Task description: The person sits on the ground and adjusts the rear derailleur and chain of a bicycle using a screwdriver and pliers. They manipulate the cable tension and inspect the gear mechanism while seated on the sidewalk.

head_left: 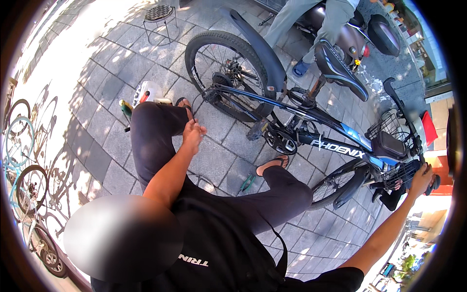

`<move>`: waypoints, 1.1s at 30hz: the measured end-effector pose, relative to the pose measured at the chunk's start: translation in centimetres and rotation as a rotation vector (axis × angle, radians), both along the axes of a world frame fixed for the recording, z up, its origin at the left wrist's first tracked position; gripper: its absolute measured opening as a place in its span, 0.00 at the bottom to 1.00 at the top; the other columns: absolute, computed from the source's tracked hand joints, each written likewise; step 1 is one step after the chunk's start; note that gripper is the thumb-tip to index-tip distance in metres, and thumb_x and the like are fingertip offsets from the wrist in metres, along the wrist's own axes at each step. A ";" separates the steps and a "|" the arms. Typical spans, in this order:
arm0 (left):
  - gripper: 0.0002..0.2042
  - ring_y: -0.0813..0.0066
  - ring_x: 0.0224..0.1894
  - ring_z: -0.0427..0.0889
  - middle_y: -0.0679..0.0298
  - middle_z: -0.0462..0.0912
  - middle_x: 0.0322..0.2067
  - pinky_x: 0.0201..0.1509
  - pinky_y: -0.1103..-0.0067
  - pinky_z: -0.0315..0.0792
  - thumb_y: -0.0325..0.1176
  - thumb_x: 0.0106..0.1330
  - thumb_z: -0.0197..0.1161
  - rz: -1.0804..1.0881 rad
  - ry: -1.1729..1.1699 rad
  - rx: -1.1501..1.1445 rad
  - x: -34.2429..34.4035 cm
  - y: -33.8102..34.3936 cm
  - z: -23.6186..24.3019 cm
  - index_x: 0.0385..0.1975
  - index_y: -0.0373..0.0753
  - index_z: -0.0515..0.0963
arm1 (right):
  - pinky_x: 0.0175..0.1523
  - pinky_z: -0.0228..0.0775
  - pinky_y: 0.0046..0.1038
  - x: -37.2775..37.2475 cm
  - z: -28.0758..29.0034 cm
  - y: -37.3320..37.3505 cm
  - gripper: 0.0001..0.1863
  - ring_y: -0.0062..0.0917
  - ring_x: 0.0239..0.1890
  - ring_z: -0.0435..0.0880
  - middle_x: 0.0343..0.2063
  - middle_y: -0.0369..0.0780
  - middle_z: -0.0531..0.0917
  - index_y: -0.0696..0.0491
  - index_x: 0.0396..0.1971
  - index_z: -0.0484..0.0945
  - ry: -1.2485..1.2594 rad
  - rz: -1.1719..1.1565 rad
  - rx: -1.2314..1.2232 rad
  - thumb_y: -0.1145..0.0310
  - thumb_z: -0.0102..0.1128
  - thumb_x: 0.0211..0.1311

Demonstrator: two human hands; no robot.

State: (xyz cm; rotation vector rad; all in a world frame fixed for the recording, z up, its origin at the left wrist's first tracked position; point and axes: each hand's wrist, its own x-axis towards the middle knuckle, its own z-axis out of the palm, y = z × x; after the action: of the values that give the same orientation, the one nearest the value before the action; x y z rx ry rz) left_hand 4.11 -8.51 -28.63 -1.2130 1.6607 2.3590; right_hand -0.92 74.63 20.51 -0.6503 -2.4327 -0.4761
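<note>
My left hand (194, 134) is loosely curled beside my left knee; whether it holds anything small is unclear. My right hand (422, 176) grips the handlebar (418, 153) at the far right of a black and blue bicycle (331, 124) standing across in front of me. Its rear wheel (211, 58) is at the upper middle, the saddle (340, 70) is to the upper right, and a dark bag (389, 143) sits on the frame near the wire front basket. Green-handled pliers (247, 184) lie on the paving by my right foot.
Beyond the bicycle, a person's legs (287, 19) stand by a scooter (352, 41). A stool (158, 14) is at the back. A pale bag with tools (148, 92) lies beyond my left knee. Other bicycles (31, 190) stand along the far left. A shopfront (430, 58) borders the right.
</note>
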 end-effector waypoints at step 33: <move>0.12 0.63 0.34 0.90 0.51 0.86 0.34 0.33 0.69 0.85 0.26 0.72 0.55 -1.056 -0.170 -0.496 -25.3 -18.0 6.3 0.52 0.34 0.70 | 0.42 0.78 0.33 -3.5 -30.9 -62.8 0.14 0.36 0.35 0.90 0.33 0.46 0.88 0.56 0.47 0.84 -0.668 0.821 -1.153 0.63 0.60 0.72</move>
State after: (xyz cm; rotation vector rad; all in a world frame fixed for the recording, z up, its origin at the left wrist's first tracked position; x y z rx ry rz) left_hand -21.20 -26.50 -22.31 -0.3125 2.1162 1.2239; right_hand -4.42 11.87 -10.40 0.2380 -3.1389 1.3006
